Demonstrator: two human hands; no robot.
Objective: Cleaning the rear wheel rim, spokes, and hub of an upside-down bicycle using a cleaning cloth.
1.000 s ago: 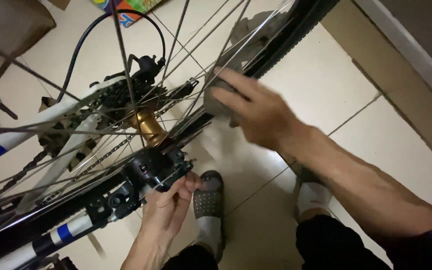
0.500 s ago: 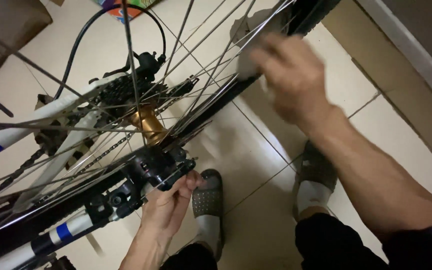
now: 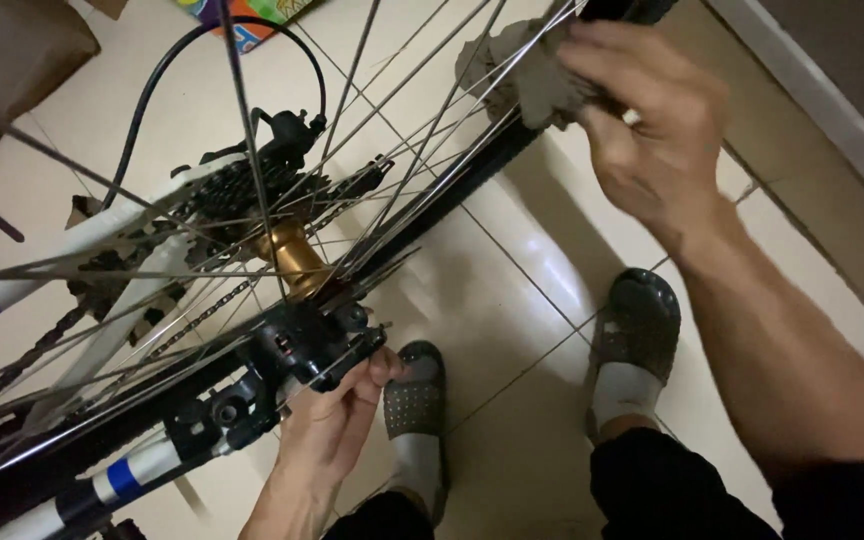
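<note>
Fingers of right hand [image 3: 652,140] pinch grey rag [image 3: 527,70] on wheel rim [image 3: 472,175], now higher, upper right of frame: wiping advancing along rim. Left hand [image 3: 337,425] fingers curled round black brake caliper [image 3: 307,350], lower centre, unchanged.

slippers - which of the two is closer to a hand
The slipper beside the left hand, low in the middle of the view. The other slipper sits farther right on the tiles, below the right hand holding the rag.
</note>
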